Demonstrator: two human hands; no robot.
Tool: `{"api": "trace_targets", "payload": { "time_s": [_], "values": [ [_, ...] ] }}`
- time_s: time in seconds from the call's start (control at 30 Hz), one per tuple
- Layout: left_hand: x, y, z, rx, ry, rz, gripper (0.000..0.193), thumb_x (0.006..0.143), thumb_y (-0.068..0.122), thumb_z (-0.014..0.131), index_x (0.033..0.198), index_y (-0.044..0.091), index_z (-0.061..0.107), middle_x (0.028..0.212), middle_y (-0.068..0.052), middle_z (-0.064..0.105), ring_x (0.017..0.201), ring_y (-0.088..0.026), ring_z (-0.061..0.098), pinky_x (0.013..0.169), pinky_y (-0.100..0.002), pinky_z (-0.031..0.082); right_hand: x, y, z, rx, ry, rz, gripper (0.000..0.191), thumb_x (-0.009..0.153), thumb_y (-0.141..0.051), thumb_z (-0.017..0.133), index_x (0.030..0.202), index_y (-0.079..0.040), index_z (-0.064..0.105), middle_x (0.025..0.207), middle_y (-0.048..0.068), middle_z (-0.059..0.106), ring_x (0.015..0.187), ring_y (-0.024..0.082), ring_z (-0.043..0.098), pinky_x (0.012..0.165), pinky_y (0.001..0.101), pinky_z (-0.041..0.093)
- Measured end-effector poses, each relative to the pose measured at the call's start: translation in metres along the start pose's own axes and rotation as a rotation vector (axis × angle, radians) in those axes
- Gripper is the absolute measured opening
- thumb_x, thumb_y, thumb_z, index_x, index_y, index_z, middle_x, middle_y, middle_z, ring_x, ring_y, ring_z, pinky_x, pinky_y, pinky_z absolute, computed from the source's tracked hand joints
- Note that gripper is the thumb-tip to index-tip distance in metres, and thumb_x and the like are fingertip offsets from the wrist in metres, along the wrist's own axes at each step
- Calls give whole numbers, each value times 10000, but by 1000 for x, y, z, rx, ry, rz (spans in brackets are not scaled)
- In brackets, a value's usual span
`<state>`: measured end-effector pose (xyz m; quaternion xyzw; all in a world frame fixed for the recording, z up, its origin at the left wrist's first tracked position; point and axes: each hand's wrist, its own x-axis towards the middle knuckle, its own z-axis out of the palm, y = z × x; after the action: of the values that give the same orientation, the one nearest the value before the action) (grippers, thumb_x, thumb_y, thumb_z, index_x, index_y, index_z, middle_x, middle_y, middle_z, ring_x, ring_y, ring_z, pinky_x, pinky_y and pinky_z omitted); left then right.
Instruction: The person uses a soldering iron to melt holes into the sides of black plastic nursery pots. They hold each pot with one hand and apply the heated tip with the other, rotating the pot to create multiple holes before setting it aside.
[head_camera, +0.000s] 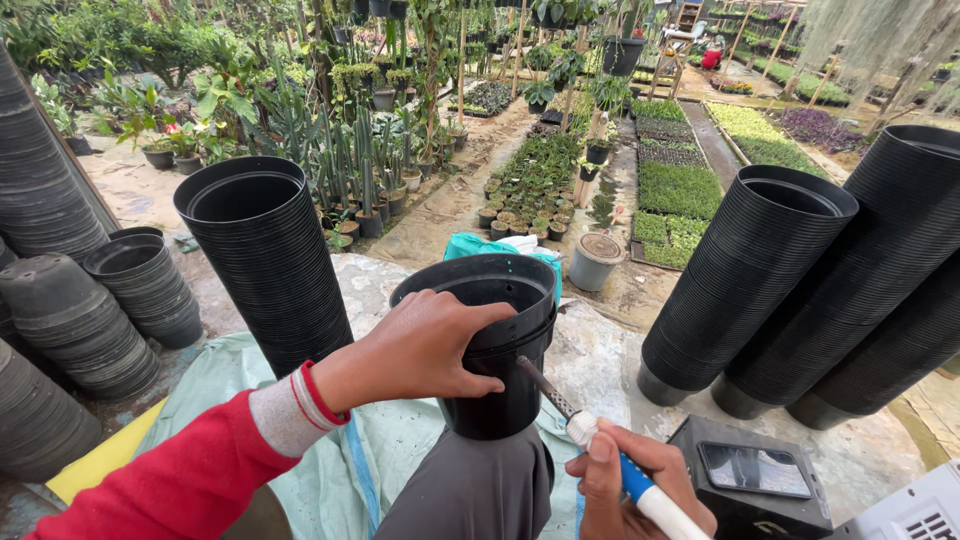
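Black plastic pot (497, 345), standing upright on the person's knee, is being steadied by the left hand (415, 350), its fingers curling over the rim; the right hand (628, 487) is pinching a blue-handled tool (600, 452), tip touching the pot wall. Holding the pot firm should be keeping the tip from skidding. Tall pot stacks (270, 260) are leaning alongside

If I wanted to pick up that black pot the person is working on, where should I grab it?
Probably grab the black pot by its thick top rim, coming from above on the left, as the left hand does. The rim sticks out like a ledge, so fingers can hook over it. The right hand presses a pointed tool against the right side, so keep away from there.
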<state>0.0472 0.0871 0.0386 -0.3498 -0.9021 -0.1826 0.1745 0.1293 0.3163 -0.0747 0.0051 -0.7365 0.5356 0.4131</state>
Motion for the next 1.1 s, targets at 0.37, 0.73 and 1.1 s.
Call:
{"api": "trace_targets", "payload": {
  "time_s": [0.37,0.73,1.1],
  "values": [
    [-1,-23,-9,-114,7,-9,724,670,465,856,1275,120,659,849,-175,750,827,-372,720,723,-451,546,40,149,-107,40,-338,480,572,1026,-395,593,1351,68,682,971,276,780,827,374,795,798,482,680],
    [5,-59,-6,-466,-180,-79,430,953,400,685,1150,22,747,942,-114,777,875,-192,704,808,-335,558,42,123,-103,-79,-123,333,576,979,-429,575,1243,75,665,799,246,715,667,311,754,679,411,638],
    [25,-64,-20,-417,-326,-338,539,859,496,700,1118,24,738,1080,-73,773,990,-152,714,881,-321,532,24,103,-88,-35,-40,222,441,1013,-363,599,1136,59,635,726,221,732,562,221,680,565,334,585]
  ]
}}
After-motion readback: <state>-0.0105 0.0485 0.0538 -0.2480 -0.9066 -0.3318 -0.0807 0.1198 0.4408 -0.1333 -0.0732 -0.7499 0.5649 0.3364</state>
